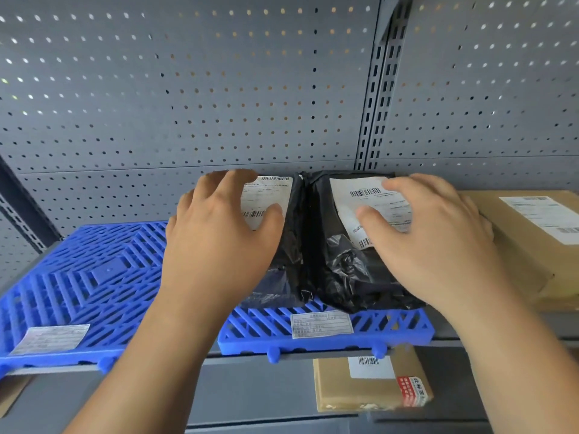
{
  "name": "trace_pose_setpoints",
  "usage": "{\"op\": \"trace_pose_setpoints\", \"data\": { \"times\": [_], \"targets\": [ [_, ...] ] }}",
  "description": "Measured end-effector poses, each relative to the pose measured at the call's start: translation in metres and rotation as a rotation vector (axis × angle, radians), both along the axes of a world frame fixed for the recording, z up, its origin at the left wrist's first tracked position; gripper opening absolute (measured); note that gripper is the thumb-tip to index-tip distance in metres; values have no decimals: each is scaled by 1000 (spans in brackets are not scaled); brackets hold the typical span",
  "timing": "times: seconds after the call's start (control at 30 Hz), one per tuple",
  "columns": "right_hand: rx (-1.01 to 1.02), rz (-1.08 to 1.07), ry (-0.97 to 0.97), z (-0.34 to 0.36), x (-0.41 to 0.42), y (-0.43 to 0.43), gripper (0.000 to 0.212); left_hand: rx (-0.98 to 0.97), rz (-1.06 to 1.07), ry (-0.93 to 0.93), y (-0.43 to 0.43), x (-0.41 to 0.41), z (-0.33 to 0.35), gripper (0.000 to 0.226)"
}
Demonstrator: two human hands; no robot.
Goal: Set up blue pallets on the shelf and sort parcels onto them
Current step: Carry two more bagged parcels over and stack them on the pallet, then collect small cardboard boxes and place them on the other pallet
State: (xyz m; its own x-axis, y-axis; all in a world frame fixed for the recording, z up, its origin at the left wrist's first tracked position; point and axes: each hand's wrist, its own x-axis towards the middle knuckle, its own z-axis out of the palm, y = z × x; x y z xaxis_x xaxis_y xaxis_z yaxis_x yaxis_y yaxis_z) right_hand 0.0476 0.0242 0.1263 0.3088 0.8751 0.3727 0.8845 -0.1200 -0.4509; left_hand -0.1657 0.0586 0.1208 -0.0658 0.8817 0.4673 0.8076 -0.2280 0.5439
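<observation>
Two blue grid pallets lie side by side on the grey shelf: a left pallet [78, 277] with nothing on it but a label, and a right pallet [329, 330]. On the right pallet sit two black plastic-wrapped parcels with white barcode labels, a left parcel [282, 258] and a right parcel [341, 270], pressed against each other. My left hand [216, 242] rests flat on the left parcel with fingers spread. My right hand [432, 242] lies flat over the right parcel's label, fingers straight.
A brown cardboard box [532, 242] with a white label stands on the shelf just right of the black parcels. A smaller brown parcel [369, 383] lies on the shelf below. The grey perforated back panel [188, 104] closes the rear.
</observation>
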Motion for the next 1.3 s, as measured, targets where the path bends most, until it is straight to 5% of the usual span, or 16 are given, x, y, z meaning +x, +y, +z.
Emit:
{"op": "trace_pose_setpoints", "data": {
  "times": [0.57, 1.3],
  "targets": [
    [188, -53, 98, -15, 38, -90, 54, 96, -114, 3, -63, 56, 14, 52],
    [41, -580, 109, -51, 266, -380, 46, 37, -741, 55, -263, 355, -26, 46]
  ]
}}
